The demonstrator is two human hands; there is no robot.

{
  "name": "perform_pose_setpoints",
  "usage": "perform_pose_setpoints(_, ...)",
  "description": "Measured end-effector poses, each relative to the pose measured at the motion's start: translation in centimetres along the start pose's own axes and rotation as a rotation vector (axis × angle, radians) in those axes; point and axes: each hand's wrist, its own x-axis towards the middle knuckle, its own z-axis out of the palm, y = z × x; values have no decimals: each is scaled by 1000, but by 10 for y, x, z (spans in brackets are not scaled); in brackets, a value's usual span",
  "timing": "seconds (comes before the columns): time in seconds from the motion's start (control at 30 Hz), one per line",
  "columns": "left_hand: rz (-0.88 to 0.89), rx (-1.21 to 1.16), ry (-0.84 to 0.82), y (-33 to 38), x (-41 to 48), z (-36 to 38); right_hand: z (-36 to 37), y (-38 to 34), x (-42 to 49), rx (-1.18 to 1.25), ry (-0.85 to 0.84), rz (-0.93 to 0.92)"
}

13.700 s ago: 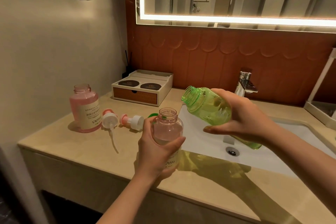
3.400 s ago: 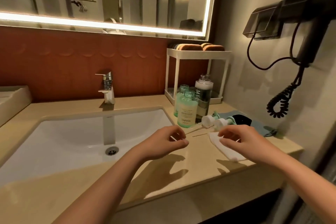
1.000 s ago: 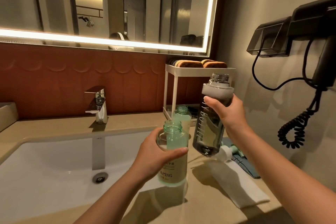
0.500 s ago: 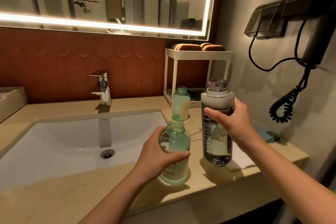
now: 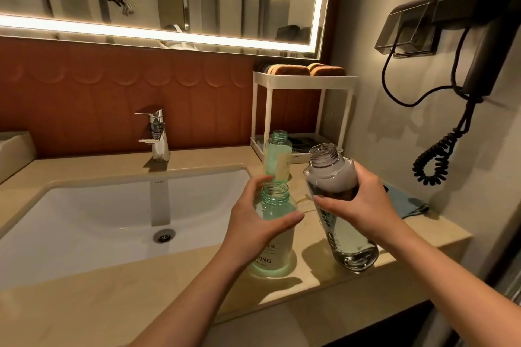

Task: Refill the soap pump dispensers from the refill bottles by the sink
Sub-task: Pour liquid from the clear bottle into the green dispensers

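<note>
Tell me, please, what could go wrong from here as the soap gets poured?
The refill bottle in the right hand has a wider mouth than the green dispenser that the left hand grips, so soap may spill on the counter. The open second green bottle just behind could be knocked over.

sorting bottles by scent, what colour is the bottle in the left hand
The bottle is translucent teal-green with a pale label; the head view shows it best.
</note>
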Motion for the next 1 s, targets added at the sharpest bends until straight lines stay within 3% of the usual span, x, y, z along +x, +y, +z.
perform_pose_setpoints(0.4,-22,-121,131,-11,-2,16,0,4,-3,-236,-77,-61)
perform_pose_setpoints(1.0,-40,-124,132,-12,-4,17,0,2,-1,-454,-150,-113)
